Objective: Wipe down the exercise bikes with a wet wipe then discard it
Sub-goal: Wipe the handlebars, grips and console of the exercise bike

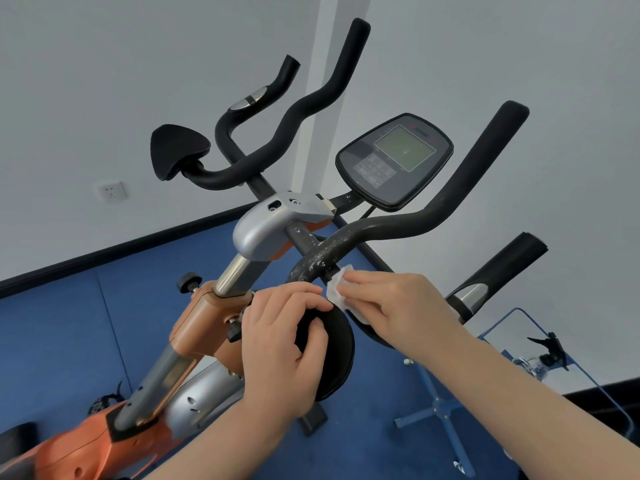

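The wet wipe (341, 293) sits bunched and white just below the middle of the view, pressed under the fingertips of the right hand (391, 306) against the handlebar (332, 252) where the bar curves down toward a round black pad (337, 348). The bar here is flecked with pale scuffs, so the step calls for firm pressure and short strokes along the curve, turning the wipe to a clean face as it soils. The left hand (282, 344), at 9 o'clock from the wipe, is curled around the pad's edge and steadies it; holding it firm should stop the bar from twisting. The console (394, 161) at 1 o'clock and the far grips likely need wiping too.
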`<control>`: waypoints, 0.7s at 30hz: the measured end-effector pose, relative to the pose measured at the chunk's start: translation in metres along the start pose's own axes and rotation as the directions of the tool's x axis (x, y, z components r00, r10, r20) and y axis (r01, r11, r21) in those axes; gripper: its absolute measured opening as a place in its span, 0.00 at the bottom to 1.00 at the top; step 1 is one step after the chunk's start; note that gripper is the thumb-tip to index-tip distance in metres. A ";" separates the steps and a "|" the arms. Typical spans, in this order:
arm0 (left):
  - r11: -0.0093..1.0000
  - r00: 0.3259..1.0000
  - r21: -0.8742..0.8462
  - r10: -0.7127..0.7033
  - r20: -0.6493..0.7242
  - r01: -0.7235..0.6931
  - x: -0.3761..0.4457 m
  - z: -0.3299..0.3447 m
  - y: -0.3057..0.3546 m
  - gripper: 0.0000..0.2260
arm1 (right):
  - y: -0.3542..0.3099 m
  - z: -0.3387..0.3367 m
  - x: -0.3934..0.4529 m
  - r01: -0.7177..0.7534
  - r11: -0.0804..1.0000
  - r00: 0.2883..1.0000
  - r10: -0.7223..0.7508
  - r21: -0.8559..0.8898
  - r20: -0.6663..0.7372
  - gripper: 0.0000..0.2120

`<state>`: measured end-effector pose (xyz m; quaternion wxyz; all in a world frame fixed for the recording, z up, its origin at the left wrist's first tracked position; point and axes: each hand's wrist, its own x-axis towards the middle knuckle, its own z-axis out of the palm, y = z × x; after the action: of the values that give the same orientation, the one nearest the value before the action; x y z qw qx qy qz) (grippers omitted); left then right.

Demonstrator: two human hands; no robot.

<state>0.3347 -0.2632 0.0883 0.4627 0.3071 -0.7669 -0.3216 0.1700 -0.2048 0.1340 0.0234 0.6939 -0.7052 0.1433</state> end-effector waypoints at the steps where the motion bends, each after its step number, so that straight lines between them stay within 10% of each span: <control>1: 1.000 1.000 0.001 -0.002 -0.003 0.002 0.000 0.000 0.000 0.07 | 0.000 -0.002 -0.004 -0.054 0.997 0.998 0.055 0.046 -0.015 0.12; 9: 1.000 1.000 -0.004 -0.009 -0.003 0.009 0.000 0.000 0.001 0.07 | -0.020 0.011 0.027 -0.323 0.946 0.946 0.320 -0.040 -0.057 0.15; 15: 1.000 1.000 -0.005 -0.007 -0.006 0.007 0.000 0.000 0.001 0.07 | -0.011 0.011 0.015 -0.029 0.987 0.998 0.021 -0.155 -0.053 0.03; 21: 1.000 1.000 0.004 -0.007 0.007 0.007 0.000 0.000 0.000 0.07 | -0.005 0.014 0.013 -0.081 0.997 0.995 0.081 -0.003 -0.060 0.11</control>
<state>0.3346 -0.2631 0.0883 0.4584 0.3098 -0.7681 -0.3225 0.1765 -0.2201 0.1247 0.0407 0.6599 -0.7323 0.1630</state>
